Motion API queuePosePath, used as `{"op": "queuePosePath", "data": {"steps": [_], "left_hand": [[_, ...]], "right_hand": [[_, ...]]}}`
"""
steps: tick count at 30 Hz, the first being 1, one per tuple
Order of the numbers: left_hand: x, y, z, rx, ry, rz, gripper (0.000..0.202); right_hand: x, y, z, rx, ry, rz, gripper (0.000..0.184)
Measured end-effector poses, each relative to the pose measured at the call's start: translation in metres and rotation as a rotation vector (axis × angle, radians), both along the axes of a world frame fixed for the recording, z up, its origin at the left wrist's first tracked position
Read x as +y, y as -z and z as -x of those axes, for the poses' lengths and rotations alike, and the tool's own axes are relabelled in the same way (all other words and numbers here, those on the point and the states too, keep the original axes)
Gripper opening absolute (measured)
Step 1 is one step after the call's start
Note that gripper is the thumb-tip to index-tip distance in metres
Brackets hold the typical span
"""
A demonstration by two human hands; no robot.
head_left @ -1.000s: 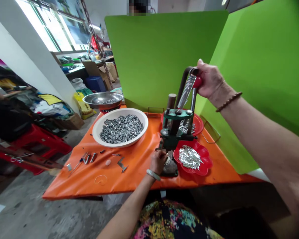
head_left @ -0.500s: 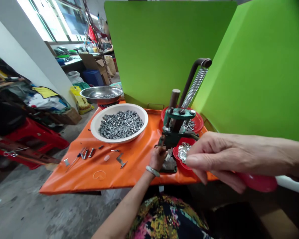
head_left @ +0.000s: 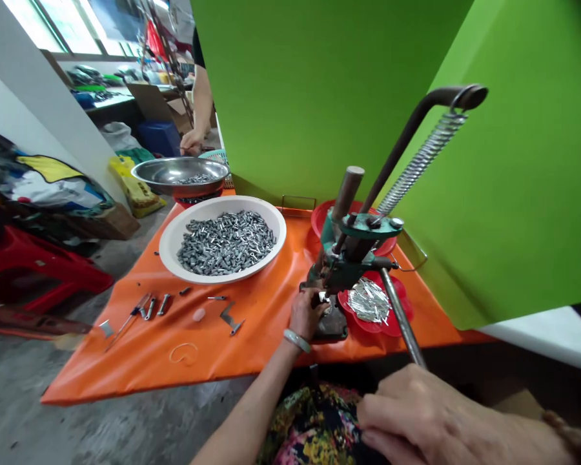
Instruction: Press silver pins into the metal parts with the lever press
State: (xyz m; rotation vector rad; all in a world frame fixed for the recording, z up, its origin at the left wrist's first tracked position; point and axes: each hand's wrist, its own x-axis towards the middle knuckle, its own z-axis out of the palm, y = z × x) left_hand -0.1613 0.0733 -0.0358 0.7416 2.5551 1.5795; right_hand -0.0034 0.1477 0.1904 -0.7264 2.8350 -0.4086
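Head view: a green press (head_left: pixel 353 253) stands on the orange tabletop (head_left: pixel 252 336), toward its 3 o'clock side. The left hand (head_left: pixel 306 314) rests at the press's foot, at 7 o'clock of it. Its fingers are bunched together against the base, and whether they pinch a part I cannot tell. A pale bangle (head_left: pixel 296 340) sits on that wrist.

The lever (head_left: pixel 401 316) slants from the press down toward 5 o'clock and ends in the right hand (head_left: pixel 416 420), low in the picture. This hand is curled shut around the lever's end, which it hides. A spring (head_left: pixel 421 158) runs from the press top up toward 1 o'clock to a curved bar (head_left: pixel 416 116).

A red dish (head_left: pixel 392 326) of silver pins lies just beside the press at 4 o'clock, under the lever. A second red dish (head_left: pixel 319 223) shows behind the press at 11 o'clock.

A white bowl (head_left: pixel 174 239) of grey metal pieces sits at 9 o'clock of the press, well apart from it. A steel bowl (head_left: pixel 179 171) stands beyond it at 11 o'clock. Small tools (head_left: pixel 145 309), a bracket (head_left: pixel 230 318) and a rubber band (head_left: pixel 183 352) lie on the tabletop at 6 to 7 o'clock of the white bowl.

A green screen (head_left: pixel 295 97) stands behind and to the right. Another person's hand (head_left: pixel 192 139) shows past the steel bowl.
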Motion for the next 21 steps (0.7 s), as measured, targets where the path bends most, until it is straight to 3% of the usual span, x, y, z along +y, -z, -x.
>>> {"op": "queuePosePath", "data": {"steps": [8, 12, 14, 17, 21], "left_hand": [[-0.001, -0.004, -0.001, -0.029, 0.010, 0.025, 0.028], [-0.001, -0.004, -0.002, -0.033, 0.003, 0.009, 0.031], [0.000, -0.003, -0.003, -0.036, -0.009, 0.013, 0.030], [-0.001, -0.002, -0.004, -0.042, -0.025, 0.030, 0.029], [-0.002, -0.007, -0.003, -0.043, -0.011, 0.034, 0.030]], "right_hand": [[0.014, 0.132, 0.013, 0.302, -0.104, -0.045, 0.011], [0.031, 0.179, 0.038, 0.452, -0.090, -0.086, 0.012], [0.036, 0.192, 0.047, 0.495, -0.069, -0.094, 0.013], [0.037, 0.197, 0.049, 0.489, -0.050, -0.081, 0.012], [0.024, 0.178, 0.034, 0.412, -0.022, -0.022, 0.011]]}}
